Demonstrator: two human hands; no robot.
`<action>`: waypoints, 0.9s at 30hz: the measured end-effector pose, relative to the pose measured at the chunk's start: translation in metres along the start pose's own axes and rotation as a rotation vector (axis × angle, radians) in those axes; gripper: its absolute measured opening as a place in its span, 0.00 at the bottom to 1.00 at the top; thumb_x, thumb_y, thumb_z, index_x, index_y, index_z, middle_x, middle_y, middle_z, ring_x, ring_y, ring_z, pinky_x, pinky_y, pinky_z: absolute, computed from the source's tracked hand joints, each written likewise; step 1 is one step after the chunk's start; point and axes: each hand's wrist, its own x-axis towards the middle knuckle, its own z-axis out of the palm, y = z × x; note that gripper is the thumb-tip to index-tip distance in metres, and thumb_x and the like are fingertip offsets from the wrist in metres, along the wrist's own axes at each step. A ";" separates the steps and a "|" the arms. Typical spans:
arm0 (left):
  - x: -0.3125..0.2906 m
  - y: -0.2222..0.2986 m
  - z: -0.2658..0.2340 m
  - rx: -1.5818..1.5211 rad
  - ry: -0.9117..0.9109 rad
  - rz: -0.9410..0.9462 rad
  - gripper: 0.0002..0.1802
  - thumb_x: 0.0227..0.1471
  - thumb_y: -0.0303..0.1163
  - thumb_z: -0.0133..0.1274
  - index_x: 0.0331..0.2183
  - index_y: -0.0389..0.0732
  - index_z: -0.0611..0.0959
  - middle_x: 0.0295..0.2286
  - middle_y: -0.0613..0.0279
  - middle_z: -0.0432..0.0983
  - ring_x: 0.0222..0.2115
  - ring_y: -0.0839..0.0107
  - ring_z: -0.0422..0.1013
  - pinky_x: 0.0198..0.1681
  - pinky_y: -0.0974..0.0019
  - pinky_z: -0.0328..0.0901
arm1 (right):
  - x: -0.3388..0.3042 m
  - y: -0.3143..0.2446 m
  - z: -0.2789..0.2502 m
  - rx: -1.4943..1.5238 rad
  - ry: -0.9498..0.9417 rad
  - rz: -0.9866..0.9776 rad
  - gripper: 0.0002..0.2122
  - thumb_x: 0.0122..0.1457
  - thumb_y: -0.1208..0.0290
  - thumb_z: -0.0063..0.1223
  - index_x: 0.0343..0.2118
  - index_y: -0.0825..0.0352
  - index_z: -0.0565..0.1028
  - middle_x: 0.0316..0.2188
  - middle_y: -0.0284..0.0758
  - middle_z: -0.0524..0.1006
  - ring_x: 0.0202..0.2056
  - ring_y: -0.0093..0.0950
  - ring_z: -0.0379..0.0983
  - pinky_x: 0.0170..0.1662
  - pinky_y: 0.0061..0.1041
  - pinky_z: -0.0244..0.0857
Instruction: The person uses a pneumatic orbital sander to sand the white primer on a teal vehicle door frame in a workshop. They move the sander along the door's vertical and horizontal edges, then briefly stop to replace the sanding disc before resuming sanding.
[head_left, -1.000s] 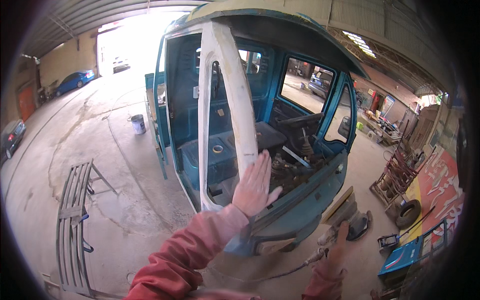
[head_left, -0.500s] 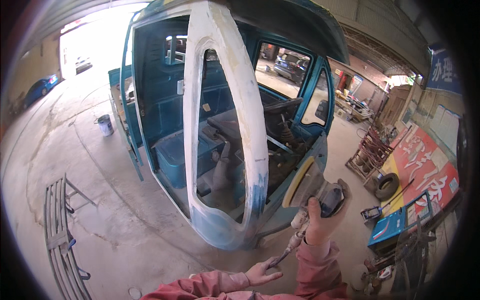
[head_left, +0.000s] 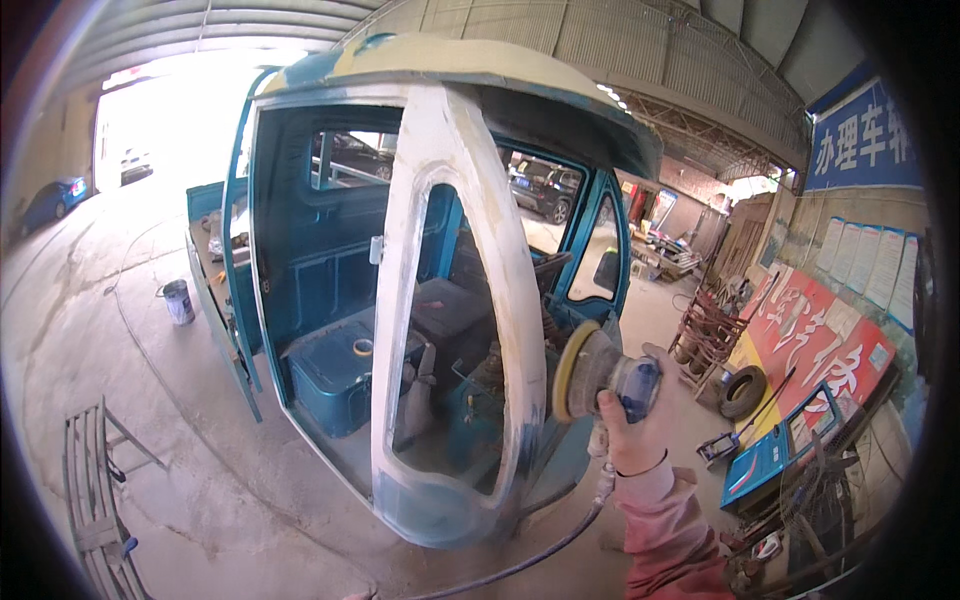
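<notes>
My right hand (head_left: 642, 425) is closed around a round sander (head_left: 592, 375) with a yellowish pad edge and a blue-grey body. It is held up beside the cab's front, at the right of the pale pillar (head_left: 515, 270), with its pad facing left. Whether the pad touches the frame I cannot tell. A dark air hose (head_left: 565, 540) runs from below the sander down to the lower edge. The small blue vehicle cab (head_left: 435, 505) has pale, sanded-looking patches over its front frame, and its front opening shows no glass. My left hand is out of sight.
A metal rack (head_left: 92, 500) stands at the lower left, with a bucket (head_left: 177, 302) farther back. On the right are a tyre (head_left: 742, 392), a loose blue door (head_left: 775, 450) and a red sign board (head_left: 815, 345). A hose or cable trails over the floor.
The view has tilted up, showing more of the cab roof. My right hand and the sander have shifted slightly left. My left hand, near the hose before, has dropped out of view.
</notes>
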 end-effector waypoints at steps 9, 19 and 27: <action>0.020 0.022 -0.035 0.615 -0.052 0.260 0.20 0.60 0.47 0.56 0.46 0.43 0.82 0.32 0.54 0.82 0.36 0.53 0.79 0.38 0.47 0.71 | 0.053 -0.034 0.046 -0.091 -0.037 -0.143 0.35 0.51 0.65 0.70 0.60 0.70 0.65 0.50 0.48 0.75 0.47 0.47 0.77 0.50 0.38 0.72; 0.043 0.084 -0.013 0.571 -0.117 0.413 0.21 0.62 0.46 0.53 0.48 0.41 0.80 0.36 0.56 0.80 0.38 0.56 0.77 0.38 0.47 0.70 | 0.166 -0.081 0.087 -0.213 -0.010 -0.293 0.33 0.53 0.64 0.69 0.58 0.69 0.63 0.44 0.51 0.76 0.46 0.48 0.77 0.51 0.38 0.70; 0.054 0.093 0.002 0.512 -0.166 0.573 0.22 0.63 0.45 0.51 0.50 0.39 0.79 0.40 0.57 0.79 0.40 0.58 0.76 0.39 0.47 0.70 | 0.153 -0.098 0.072 -0.240 -0.126 -0.212 0.35 0.53 0.63 0.66 0.58 0.71 0.58 0.46 0.54 0.75 0.48 0.51 0.76 0.52 0.42 0.69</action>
